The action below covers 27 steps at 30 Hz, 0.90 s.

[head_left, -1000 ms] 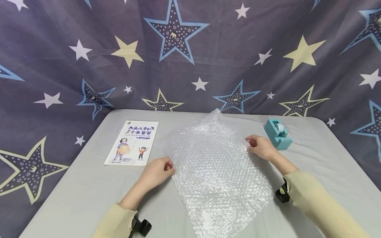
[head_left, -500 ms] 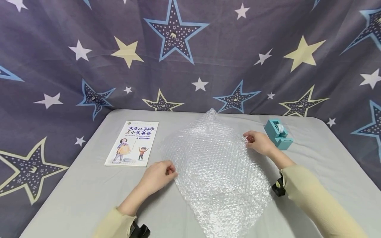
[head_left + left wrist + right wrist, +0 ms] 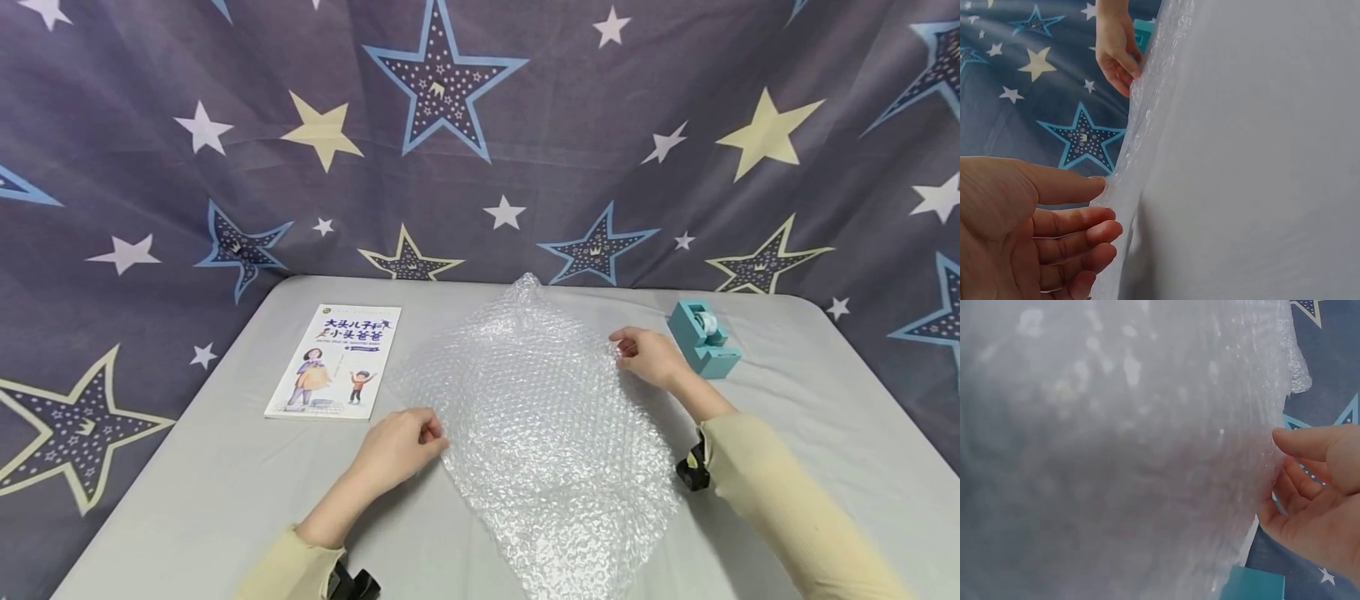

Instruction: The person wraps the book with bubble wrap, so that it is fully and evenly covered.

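Note:
A clear sheet of bubble wrap [image 3: 540, 417] lies slantwise across the middle of the table, its far corner peaked near the back edge. At its left edge, my left hand [image 3: 397, 450] pinches the sheet between thumb and fingers. My right hand [image 3: 651, 357] grips the opposite edge, somewhat farther back. In the right wrist view the wrap [image 3: 1135, 456] fills most of the picture, with the right thumb and fingers [image 3: 1300, 440] at its margin. The left wrist view has the left thumb [image 3: 1072, 186] against the edge of the wrap [image 3: 1147, 94].
A white picture book [image 3: 333, 362] lies flat at the left of the grey-covered table [image 3: 187, 500]. Behind the right hand stands a teal tape dispenser [image 3: 701, 342] with a roll in it. A dark star-patterned curtain [image 3: 570, 125] hangs along the back.
The far corner of the bubble wrap has shifted left and its near end to the right. My right hand has moved slightly left and back; the left slightly right and nearer. Both keep their grip.

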Available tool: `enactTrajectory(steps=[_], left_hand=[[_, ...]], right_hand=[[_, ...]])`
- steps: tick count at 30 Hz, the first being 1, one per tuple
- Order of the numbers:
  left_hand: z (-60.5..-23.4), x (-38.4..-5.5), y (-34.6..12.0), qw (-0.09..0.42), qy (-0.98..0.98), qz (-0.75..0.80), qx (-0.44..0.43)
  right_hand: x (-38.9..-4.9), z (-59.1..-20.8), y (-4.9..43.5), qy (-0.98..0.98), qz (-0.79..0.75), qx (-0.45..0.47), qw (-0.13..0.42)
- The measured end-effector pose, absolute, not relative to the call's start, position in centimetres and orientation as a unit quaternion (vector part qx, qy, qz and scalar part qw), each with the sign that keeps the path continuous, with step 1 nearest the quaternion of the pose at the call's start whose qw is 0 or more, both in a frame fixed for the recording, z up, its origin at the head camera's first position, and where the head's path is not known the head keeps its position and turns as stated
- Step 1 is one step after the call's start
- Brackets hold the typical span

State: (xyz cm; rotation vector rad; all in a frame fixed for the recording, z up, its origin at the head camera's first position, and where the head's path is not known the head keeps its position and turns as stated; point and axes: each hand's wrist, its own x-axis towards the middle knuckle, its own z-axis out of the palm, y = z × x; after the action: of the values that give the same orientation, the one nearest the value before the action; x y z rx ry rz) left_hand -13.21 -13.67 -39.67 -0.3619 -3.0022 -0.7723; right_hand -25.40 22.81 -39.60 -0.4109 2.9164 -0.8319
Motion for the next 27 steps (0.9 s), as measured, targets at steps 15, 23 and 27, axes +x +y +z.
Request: enactTrajectory(steps=[15,23,27], left_hand=[[-40.3,-13.5,-13.6,0.001,-0.973,-0.21,-0.097],[-40.2,-13.6,-13.3,-0.015,-0.971,-0.218,-0.093],[-40.3,-13.8,-13.3,-0.026,-0.972,-0.213,-0.093]], right_hand=[[-25.6,-40.6,22.6,0.949,-0.28,-0.14,0.041],[-25.9,-40.8,22.4,0.955,-0.267,-0.119,0.048],[-25.9,-40.8,22.4,0.957,-0.262,-0.116,0.047]])
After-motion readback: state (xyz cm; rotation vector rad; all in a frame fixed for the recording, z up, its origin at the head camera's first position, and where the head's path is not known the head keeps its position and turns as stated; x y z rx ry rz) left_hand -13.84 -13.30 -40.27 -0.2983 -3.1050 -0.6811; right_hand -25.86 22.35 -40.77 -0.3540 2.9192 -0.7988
